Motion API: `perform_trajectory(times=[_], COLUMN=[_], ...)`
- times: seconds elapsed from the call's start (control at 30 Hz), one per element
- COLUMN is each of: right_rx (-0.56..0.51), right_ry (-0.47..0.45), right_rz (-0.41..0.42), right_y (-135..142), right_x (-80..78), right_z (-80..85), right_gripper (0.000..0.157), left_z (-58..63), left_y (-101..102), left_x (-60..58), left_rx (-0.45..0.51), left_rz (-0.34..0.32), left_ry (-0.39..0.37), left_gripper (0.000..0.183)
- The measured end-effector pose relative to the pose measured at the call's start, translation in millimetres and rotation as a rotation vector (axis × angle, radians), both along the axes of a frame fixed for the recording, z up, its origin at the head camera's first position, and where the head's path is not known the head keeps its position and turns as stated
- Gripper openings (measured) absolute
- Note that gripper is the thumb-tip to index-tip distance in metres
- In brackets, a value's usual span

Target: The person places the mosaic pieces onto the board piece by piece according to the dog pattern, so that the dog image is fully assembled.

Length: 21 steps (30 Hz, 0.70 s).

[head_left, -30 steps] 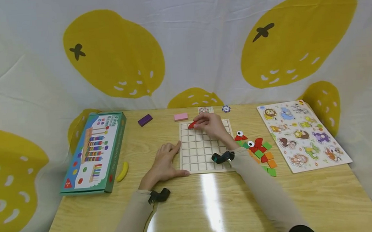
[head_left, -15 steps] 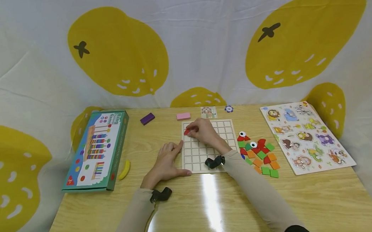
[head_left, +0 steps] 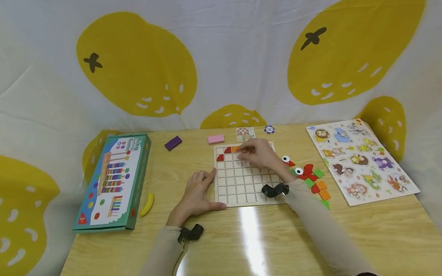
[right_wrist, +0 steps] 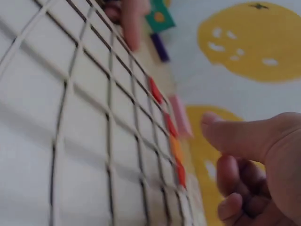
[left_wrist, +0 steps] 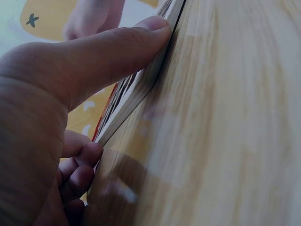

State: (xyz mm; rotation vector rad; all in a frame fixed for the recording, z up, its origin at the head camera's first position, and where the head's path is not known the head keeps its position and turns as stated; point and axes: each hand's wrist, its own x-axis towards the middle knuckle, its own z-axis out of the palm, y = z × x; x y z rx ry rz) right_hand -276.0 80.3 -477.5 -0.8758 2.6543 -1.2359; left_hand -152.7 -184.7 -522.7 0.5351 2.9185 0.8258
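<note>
A wooden grid board (head_left: 234, 179) lies on the table, with red quarter-round pieces (head_left: 220, 158) and an orange square piece (head_left: 235, 149) in its upper left cells. My left hand (head_left: 198, 193) rests at the board's lower left corner, thumb along the front edge and index finger touching the left side. Over the top rows is my right hand (head_left: 259, 152), just right of the orange piece. In the right wrist view, its thumb (right_wrist: 235, 134) stands apart from the loosely curled fingers, with no piece visible between them. Another red piece (right_wrist: 181, 174) sits beside the orange one there.
Loose coloured pieces (head_left: 310, 175) lie right of the board, partly under my right forearm. An animal puzzle board (head_left: 359, 161) is farther right. A game box (head_left: 111, 182) and a toy banana (head_left: 147, 205) lie left. Behind stand a pink block (head_left: 216, 139), purple block (head_left: 173, 143), picture card (head_left: 245, 134) and chip (head_left: 269, 129).
My right hand moved left with a red piece to the second row's first cell, then back right. That piece now lies free of my fingers. My left hand stayed at the corner.
</note>
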Motion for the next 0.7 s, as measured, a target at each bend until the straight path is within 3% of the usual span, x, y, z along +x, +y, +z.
perform_trajectory(times=[0.13, 0.3, 0.5, 0.7], right_rx=[0.089, 0.171, 0.232, 0.273], right_ry=[-0.026, -0.024, -0.029, -0.027], right_rz=[-0.041, -0.079, -0.083, -0.105], right_y=[62, 115, 127, 129], right_x=[11.0, 30.9, 38.6, 38.4], right_z=[9.3, 0.5, -12.2, -10.4], right_gripper=[0.02, 0.011, 0.011, 0.011], left_z=[0.6, 1.4, 0.5, 1.5], left_y=[1, 0, 0, 2], left_x=[0.3, 1.4, 3.1, 2.1], left_rx=[0.004, 0.002, -0.008, 0.005], left_rz=[0.006, 0.013, 0.025, 0.013], left_ry=[0.001, -0.004, -0.023, -0.014], left_gripper=[0.128, 0.128, 0.128, 0.127])
